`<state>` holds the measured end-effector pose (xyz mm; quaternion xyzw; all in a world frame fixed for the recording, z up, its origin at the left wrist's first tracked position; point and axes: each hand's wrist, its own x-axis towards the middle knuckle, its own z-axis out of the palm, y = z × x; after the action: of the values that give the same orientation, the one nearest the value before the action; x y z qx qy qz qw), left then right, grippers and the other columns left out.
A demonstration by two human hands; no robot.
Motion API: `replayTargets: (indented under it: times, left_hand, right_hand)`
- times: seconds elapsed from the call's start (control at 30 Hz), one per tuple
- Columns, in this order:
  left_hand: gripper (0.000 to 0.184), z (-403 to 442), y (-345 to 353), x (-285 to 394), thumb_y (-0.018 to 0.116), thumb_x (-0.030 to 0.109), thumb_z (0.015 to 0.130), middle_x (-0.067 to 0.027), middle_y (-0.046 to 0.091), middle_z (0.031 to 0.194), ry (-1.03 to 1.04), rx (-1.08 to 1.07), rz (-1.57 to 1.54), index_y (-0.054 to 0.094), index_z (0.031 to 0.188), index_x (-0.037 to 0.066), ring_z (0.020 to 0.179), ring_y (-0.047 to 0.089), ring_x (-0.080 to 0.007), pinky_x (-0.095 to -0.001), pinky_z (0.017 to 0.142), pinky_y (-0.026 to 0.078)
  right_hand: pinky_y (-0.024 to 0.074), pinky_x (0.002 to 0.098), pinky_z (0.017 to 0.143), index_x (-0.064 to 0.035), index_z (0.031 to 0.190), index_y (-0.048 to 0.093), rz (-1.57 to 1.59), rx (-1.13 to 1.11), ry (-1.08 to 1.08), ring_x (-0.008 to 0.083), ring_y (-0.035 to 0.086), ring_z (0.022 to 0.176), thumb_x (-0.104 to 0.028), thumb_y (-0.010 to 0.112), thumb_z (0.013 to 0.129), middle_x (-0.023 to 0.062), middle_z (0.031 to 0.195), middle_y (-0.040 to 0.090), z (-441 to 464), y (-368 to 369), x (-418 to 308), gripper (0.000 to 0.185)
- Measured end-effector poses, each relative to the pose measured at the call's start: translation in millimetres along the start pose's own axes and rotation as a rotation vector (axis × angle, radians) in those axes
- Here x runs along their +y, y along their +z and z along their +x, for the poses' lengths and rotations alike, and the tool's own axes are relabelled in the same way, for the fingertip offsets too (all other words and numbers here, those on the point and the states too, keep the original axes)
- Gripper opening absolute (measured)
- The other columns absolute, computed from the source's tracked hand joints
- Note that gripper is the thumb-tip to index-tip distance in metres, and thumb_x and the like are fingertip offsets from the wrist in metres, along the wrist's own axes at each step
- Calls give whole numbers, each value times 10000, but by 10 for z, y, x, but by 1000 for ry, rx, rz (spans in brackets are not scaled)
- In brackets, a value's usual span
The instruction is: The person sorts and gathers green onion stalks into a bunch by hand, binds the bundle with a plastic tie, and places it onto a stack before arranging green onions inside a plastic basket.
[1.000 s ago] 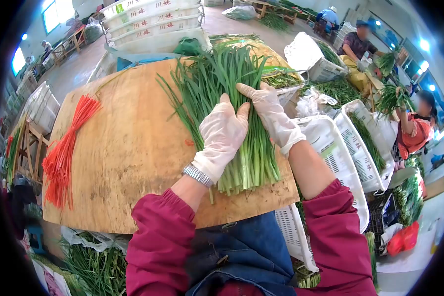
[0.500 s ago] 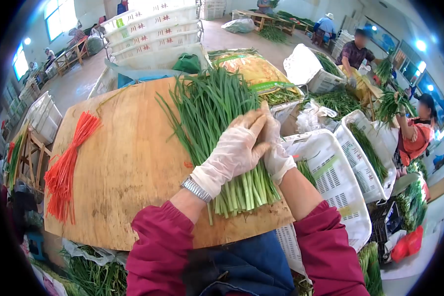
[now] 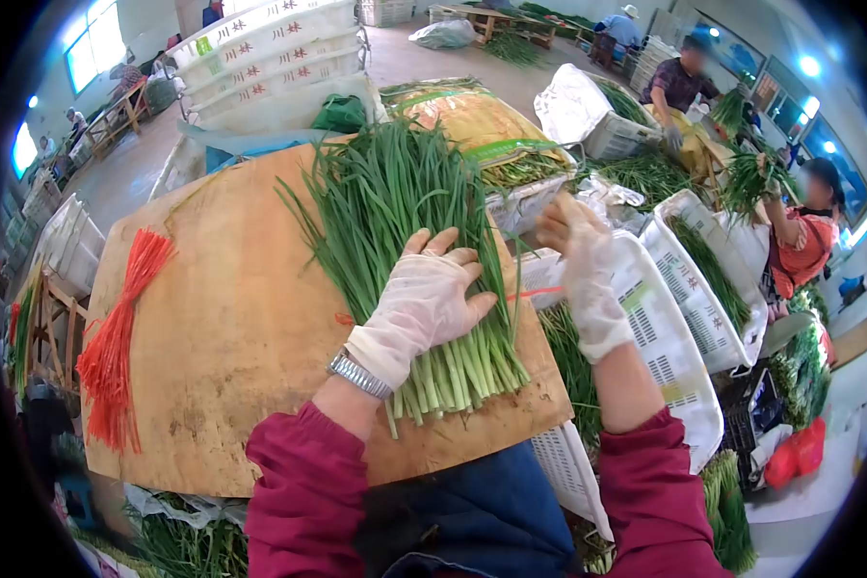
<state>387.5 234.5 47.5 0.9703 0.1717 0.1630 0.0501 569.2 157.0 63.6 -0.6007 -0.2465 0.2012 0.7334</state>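
Note:
A bundle of long green garlic chives (image 3: 395,193) lies on the wooden board, leaves away from me and pale cut stems toward me. My left hand (image 3: 429,303), in a thin translucent glove, rests flat on the stems with fingers spread. My right hand (image 3: 578,260), gloved too, is raised beyond the board's right edge, apart from the bundle. Its fingers are bent and loosely apart, with nothing visible in them. A red strip (image 3: 535,292) sticks out from the bundle's right side toward my right wrist. A small red bit of the strip shows at the bundle's left side.
A bunch of red strips (image 3: 125,337) lies on the left of the wooden board (image 3: 231,356). White crates (image 3: 655,337) with greens stand to the right, stacked crates (image 3: 270,58) behind. Two people handle greens at the far right.
My right hand has left the bundle and moved right, uncovering the red strip. My left hand stays on the stems, its fingers now spread. The view has shifted slightly.

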Motion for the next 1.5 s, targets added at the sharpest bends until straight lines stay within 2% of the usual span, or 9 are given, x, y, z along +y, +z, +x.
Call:
replayTargets:
  times: [0.2, 0.3, 0.4, 0.5, 0.63, 0.83, 1.1, 1.2, 1.5]
  left_hand:
    - [496, -8, 11, -12, 485, 458, 840, -79, 540, 1233, 9, -3, -21, 605, 1119, 66, 1263, 362, -277, -440, 1070, 195]
    - [495, -3, -12, -3, 486, 458, 840, -76, 533, 1240, 16, -11, -14, 603, 1123, 69, 1267, 356, -277, -440, 1075, 186]
    - [502, 9, -15, 12, 487, 463, 838, -73, 529, 1243, 15, -28, -2, 599, 1128, 68, 1268, 353, -276, -439, 1079, 180]
    - [500, 13, -27, 10, 498, 455, 838, -80, 525, 1252, 18, -32, -2, 594, 1137, 66, 1270, 353, -277, -438, 1079, 184]
    - [500, 12, -45, 22, 501, 451, 841, -90, 522, 1259, 13, -44, -9, 591, 1144, 64, 1270, 355, -277, -428, 1078, 189]
    - [514, 29, -53, 25, 486, 467, 846, -98, 528, 1249, 26, -51, 7, 593, 1136, 56, 1269, 355, -279, -422, 1076, 194]
    - [547, 82, -155, 19, 563, 458, 809, -131, 518, 1253, 30, -15, -103, 574, 1140, 22, 1239, 398, -298, -422, 1061, 231]
    - [403, 64, -213, -57, 649, 275, 788, -150, 561, 1161, -43, 171, -444, 583, 1098, 27, 1143, 485, -299, -385, 1002, 330]
    - [102, 93, -398, 72, 649, 135, 716, -92, 615, 803, -24, 326, -216, 649, 750, 38, 855, 568, -273, -364, 833, 398]
  right_hand:
    - [424, 282, 570, -26, 909, 616, -317, -18, 389, 124, 579, 697, -352, 551, 849, 57, 798, 618, -198, -1086, 634, 337]
    - [450, 292, 647, 1, 951, 617, -444, -285, 466, 158, 593, 764, -365, 542, 861, 82, 858, 633, -394, -1062, 712, 384]
    - [435, 270, 747, 16, 1055, 606, -616, -438, -88, 166, 581, 825, -256, 534, 892, 74, 958, 639, -407, -854, 742, 325]
    - [413, 263, 853, 21, 1103, 591, -182, -211, 142, 175, 564, 942, -244, 503, 915, 102, 989, 639, -431, -549, 649, 336]
    - [420, 264, 825, 11, 1049, 629, -226, -181, -127, 140, 556, 890, -149, 567, 880, 80, 950, 646, -269, -458, 887, 241]
    - [443, 219, 677, 16, 998, 650, -173, -88, -20, 95, 564, 731, -99, 622, 841, 33, 849, 642, -280, -292, 798, 197]
    - [400, 185, 553, 9, 924, 669, 1, -356, 98, 54, 489, 613, -51, 645, 811, 1, 737, 606, -571, 105, 142, 130]
    - [404, 193, 561, 21, 895, 670, 49, -388, 82, 57, 484, 618, -38, 664, 791, -8, 725, 594, -510, 175, 293, 120]
    - [462, 268, 666, 9, 936, 654, -349, -408, -437, 161, 593, 726, -55, 678, 768, 105, 797, 635, -515, 182, 282, 182]
